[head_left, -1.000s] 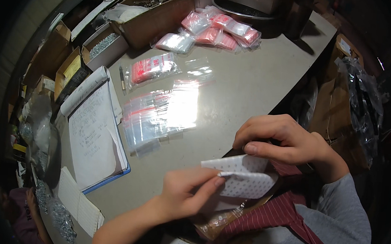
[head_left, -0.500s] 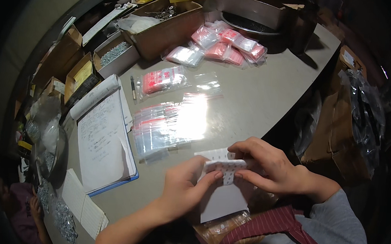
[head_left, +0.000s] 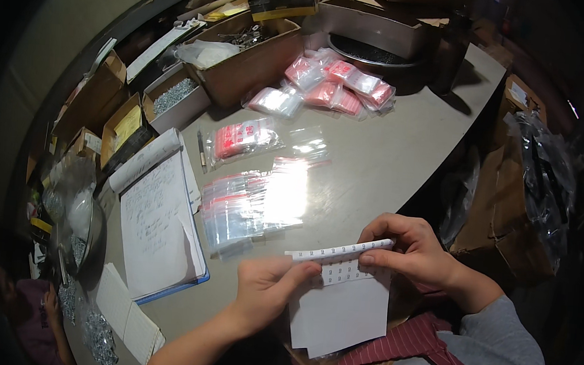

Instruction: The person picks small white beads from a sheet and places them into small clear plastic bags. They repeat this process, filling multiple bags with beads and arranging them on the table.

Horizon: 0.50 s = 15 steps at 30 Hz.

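Note:
Between my two hands is a white paper sheet (head_left: 343,313) with rows of small printed labels, its top edge folded over toward me. My left hand (head_left: 264,290) pinches its left side with the thumb on top. At the right end of the fold, my right hand (head_left: 418,257) grips the paper between thumb and fingers. The blank lower part hangs over my lap. Just beyond, flat clear zip bags (head_left: 231,212) lie overlapping on the table, some under strong glare. Behind them sits a wrapped pack of red-marked zip bags (head_left: 244,137).
A clipboard with written pages (head_left: 155,223) and a pen (head_left: 202,151) lie left on the table (head_left: 389,166). More bag packs (head_left: 340,87), a long cardboard box (head_left: 243,62) and a box of screws (head_left: 174,98) stand behind. A carton (head_left: 492,212) is at right; another person's hand (head_left: 53,304) shows lower left.
My hands have moved apart, and the label sheet between them is stretched wider, with its fold straighter and more of its blank part showing. The view has shifted slightly.

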{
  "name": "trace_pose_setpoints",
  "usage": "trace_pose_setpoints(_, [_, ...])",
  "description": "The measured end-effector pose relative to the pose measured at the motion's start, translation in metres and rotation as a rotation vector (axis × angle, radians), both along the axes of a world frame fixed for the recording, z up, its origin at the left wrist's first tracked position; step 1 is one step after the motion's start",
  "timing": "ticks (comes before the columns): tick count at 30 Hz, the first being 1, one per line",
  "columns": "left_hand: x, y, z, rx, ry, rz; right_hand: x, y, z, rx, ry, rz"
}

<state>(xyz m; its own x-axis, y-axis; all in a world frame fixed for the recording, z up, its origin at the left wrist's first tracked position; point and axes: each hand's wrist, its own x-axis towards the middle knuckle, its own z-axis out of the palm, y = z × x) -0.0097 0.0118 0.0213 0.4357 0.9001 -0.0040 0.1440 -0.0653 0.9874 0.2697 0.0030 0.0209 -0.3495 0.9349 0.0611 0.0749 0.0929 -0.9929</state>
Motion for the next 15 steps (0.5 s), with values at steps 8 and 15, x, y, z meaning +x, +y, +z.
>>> trace_pose_setpoints(8, [0.013, 0.002, 0.004, -0.126, -0.071, 0.032, 0.001, 0.005, -0.005, 0.116, -0.109, 0.025])
trace_pose_setpoints(15, [0.003, -0.003, 0.001, -0.095, -0.058, 0.034, -0.006, 0.003, 0.003, -0.110, -0.026, 0.034])
